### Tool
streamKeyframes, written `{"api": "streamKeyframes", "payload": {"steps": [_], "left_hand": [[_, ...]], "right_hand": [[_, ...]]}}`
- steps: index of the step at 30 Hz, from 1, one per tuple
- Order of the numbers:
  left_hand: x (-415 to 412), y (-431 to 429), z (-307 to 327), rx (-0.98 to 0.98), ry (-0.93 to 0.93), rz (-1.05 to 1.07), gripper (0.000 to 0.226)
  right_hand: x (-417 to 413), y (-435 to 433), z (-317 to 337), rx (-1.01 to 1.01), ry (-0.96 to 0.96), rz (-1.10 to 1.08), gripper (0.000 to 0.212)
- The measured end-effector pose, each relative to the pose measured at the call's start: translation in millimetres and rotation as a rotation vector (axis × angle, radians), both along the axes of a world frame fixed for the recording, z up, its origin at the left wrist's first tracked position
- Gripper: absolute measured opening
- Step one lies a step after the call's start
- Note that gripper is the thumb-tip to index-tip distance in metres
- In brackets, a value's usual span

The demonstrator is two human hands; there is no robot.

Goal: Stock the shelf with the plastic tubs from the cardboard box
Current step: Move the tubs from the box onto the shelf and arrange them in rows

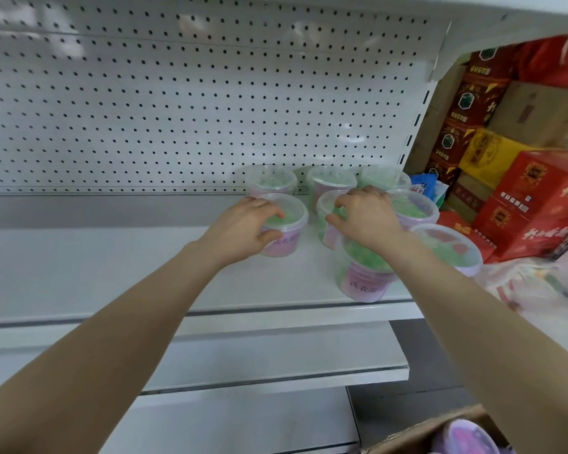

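Observation:
Several clear plastic tubs with green contents and pink labels stand on the right part of the white shelf (112, 267). My left hand (243, 227) grips the lid and side of one tub (284, 235) in the second row. My right hand (364, 217) is closed around the tub beside it (328, 211). Three tubs (330, 181) stand behind against the pegboard. Two more tubs (364, 280) sit nearer the shelf's front edge, under my right forearm. The cardboard box (417, 434) shows at the bottom right with a purple-lidded tub (466, 437) inside.
A white pegboard wall (177, 109) backs the shelf. Red and yellow cartons (532, 204) are stacked to the right of the shelf end. Lower white shelves (243, 355) jut out beneath. The shelf's left part holds nothing.

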State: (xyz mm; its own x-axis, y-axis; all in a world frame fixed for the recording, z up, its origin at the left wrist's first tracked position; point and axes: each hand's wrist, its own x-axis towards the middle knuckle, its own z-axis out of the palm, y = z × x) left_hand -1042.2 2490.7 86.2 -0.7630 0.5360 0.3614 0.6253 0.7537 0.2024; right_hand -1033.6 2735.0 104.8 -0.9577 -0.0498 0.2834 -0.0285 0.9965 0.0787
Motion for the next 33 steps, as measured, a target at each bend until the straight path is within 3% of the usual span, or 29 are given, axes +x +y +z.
{"api": "streamKeyframes", "payload": {"steps": [6, 11, 16, 21, 26, 30, 33], "left_hand": [[10.4, -2.3, 9.6, -0.042, 0.034, 0.014, 0.039], [37.9, -1.8, 19.3, -0.024, 0.193, -0.011, 0.034], [85.9, 8.5, 17.1, -0.024, 0.335, -0.138, 0.036], [144.8, 51.3, -14.1, 0.079, 0.349, -0.25, 0.032], [209.1, 110.3, -69.9, 0.171, 0.228, -0.368, 0.031], [251.9, 149.6, -123.1, 0.107, 0.067, -0.417, 0.031], [274.6, 175.3, -169.4, 0.037, -0.045, -0.458, 0.032]], "right_hand": [[11.0, 0.4, 8.7, 0.058, 0.008, 0.032, 0.042], [48.9, 4.1, 13.4, 0.081, 0.141, 0.106, 0.045], [121.5, 16.3, 9.7, 0.137, 0.235, 0.138, 0.047], [220.1, 50.2, -18.1, 0.124, 0.298, 0.052, 0.045], [313.1, 92.7, -83.3, 0.061, 0.267, -0.106, 0.037], [372.9, 129.4, -150.1, 0.034, 0.14, -0.191, 0.028], [409.3, 157.4, -200.7, -0.01, 0.023, -0.257, 0.032]]}}
